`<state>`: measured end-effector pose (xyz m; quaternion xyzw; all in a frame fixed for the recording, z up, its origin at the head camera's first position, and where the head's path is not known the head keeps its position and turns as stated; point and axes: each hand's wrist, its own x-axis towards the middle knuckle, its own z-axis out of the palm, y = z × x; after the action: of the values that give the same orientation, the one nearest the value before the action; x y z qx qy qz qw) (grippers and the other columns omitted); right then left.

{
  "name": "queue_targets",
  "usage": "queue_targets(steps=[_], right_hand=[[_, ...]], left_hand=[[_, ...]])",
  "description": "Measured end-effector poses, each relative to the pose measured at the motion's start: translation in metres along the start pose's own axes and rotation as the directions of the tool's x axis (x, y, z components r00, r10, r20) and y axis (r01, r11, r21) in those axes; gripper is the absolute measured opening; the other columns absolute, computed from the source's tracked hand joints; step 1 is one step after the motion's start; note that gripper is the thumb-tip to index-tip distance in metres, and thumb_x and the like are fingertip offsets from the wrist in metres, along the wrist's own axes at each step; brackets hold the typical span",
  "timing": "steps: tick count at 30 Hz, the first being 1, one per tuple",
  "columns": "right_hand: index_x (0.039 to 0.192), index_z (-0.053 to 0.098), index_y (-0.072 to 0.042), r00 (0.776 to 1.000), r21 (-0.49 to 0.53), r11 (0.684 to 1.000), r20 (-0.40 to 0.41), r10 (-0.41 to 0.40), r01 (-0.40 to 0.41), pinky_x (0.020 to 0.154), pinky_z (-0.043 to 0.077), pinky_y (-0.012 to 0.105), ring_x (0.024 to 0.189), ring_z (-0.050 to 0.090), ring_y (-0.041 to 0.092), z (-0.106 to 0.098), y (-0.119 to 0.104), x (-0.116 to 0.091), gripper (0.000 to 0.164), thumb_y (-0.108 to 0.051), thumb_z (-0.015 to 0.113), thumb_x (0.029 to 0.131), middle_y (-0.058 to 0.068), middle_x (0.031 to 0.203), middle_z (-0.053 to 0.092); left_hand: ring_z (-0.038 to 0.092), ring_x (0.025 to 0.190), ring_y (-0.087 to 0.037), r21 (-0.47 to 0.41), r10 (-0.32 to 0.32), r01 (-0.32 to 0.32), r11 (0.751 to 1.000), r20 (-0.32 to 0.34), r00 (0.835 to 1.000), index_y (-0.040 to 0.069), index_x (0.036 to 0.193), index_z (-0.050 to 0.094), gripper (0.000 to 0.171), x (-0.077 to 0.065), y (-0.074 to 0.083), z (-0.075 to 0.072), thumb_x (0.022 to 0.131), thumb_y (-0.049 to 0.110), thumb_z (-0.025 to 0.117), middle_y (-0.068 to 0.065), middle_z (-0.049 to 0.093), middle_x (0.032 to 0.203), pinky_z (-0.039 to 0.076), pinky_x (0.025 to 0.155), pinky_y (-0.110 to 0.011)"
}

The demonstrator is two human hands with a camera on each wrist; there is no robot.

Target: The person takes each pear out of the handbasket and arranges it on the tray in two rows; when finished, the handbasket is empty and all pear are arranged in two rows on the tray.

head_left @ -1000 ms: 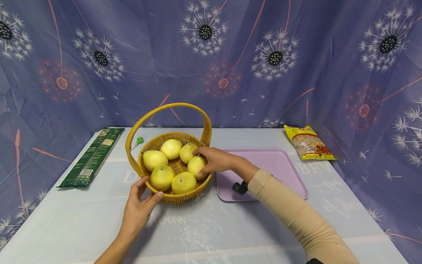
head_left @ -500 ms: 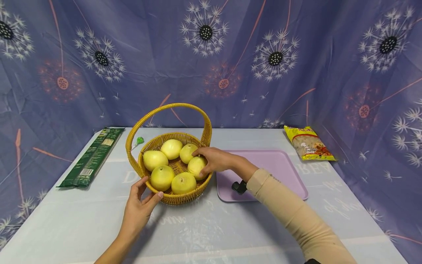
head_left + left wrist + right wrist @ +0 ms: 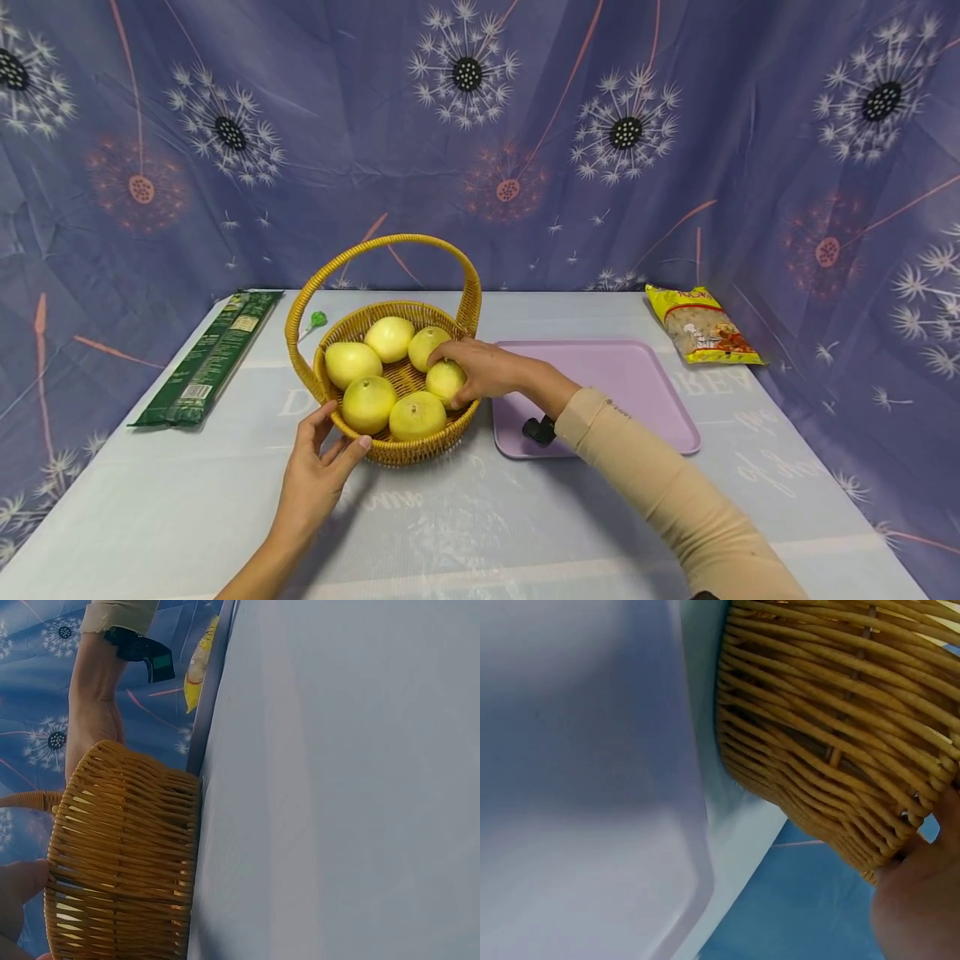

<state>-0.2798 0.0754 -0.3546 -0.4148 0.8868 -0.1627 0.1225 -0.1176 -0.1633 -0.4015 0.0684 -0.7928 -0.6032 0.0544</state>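
Observation:
A yellow wicker basket with a tall arched handle stands left of centre, holding several round yellow-green fruits. At its front-left rim, my left hand grips the edge, thumb in front. My right hand reaches over the right rim and holds the rightmost fruit between fingers and thumb. That fruit still sits within the basket, partly covered by the hand. The left wrist view has the basket's woven side beside my left thumb; in the right wrist view the basket wall hides the fingertips of my right hand.
A lilac tray lies right of the basket, beneath my right forearm. A long green packet is at the left edge, and a small green-headed lollipop behind the basket. At the back right lies a yellow food bag.
My right hand has shifted slightly left and its fingers cover more of the fruit's upper side. The left hand and the basket stay where they were.

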Motion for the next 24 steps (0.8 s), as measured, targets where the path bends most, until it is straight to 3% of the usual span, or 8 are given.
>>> queue_targets(steps=[8,13,24], right_hand=[[0.133,0.050,-0.021,1.000,0.035,0.999,-0.018,0.009,-0.008,0.098,0.044,0.031,0.117,0.047,0.017,0.0005,0.0009,0.0015,0.066,-0.026,0.080,0.075,-0.002,0.130,0.055],[0.133,0.050,-0.022,0.999,0.059,0.998,-0.051,-0.004,0.007,0.097,0.045,0.031,0.117,0.045,0.016,0.0036,0.0035,-0.0002,0.065,-0.027,0.080,0.075,-0.004,0.132,0.053],[0.135,0.047,-0.020,0.977,0.140,0.988,-0.210,-0.028,0.058,0.094,0.047,0.035,0.117,0.041,0.016,0.0060,0.0047,-0.0042,0.069,-0.028,0.080,0.075,-0.001,0.134,0.049]], left_hand=[[0.028,0.142,-0.031,0.005,0.007,-0.007,1.000,0.004,1.000,0.011,0.149,0.019,0.079,0.0003,0.0004,0.0000,0.088,0.030,0.067,-0.015,0.018,0.156,0.037,0.106,-0.031],[0.025,0.144,-0.027,0.016,0.016,-0.016,1.000,-0.005,1.000,0.010,0.148,0.020,0.079,-0.0001,-0.0005,0.0000,0.088,0.029,0.067,-0.013,0.019,0.156,0.035,0.110,-0.036],[0.026,0.143,-0.028,0.016,0.032,-0.032,0.999,-0.008,0.999,0.010,0.148,0.021,0.078,0.0005,-0.0010,-0.0002,0.088,0.029,0.068,-0.014,0.020,0.155,0.036,0.110,-0.038]])
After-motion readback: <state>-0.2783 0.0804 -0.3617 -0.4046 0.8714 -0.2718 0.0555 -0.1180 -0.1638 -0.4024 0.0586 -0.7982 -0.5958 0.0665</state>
